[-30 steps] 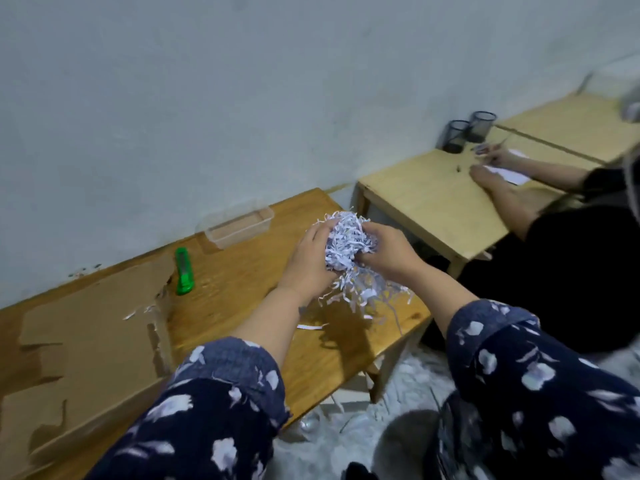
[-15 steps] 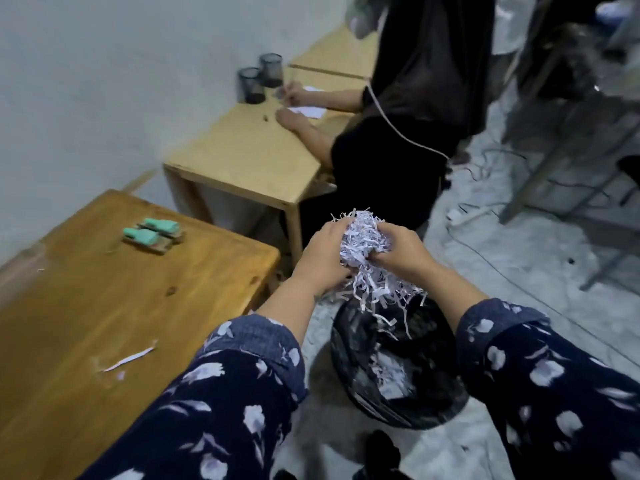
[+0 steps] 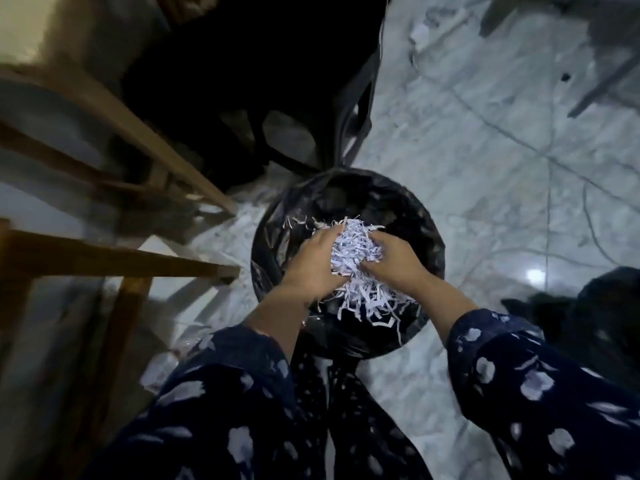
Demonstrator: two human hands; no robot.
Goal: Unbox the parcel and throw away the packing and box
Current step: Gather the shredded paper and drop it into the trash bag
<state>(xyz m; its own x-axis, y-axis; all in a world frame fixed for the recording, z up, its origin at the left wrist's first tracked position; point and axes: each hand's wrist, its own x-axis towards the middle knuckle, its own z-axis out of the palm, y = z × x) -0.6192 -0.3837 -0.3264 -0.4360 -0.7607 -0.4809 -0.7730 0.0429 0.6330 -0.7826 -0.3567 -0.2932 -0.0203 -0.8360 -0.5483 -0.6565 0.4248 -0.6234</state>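
Note:
A clump of white shredded paper point(image 3: 353, 256) is squeezed between both my hands right over a round bin lined with a black bag point(image 3: 427, 237) on the floor. My left hand point(image 3: 313, 263) grips the clump from the left and my right hand point(image 3: 393, 263) grips it from the right. Loose strips hang below my hands into the bin's mouth. More shreds lie inside the bag at the far side. The box is out of view.
Wooden table edges and legs point(image 3: 145, 265) stand to the left of the bin. A person in black clothing point(image 3: 263, 64) sits beyond it. The marbled floor point(image 3: 485, 161) carries thin cables, and a dark bundle point(image 3: 588, 306) lies at the right.
My hands carried the paper clump off the table, to the right and down, and now hold it low over the bin. My view has tipped down to the floor.

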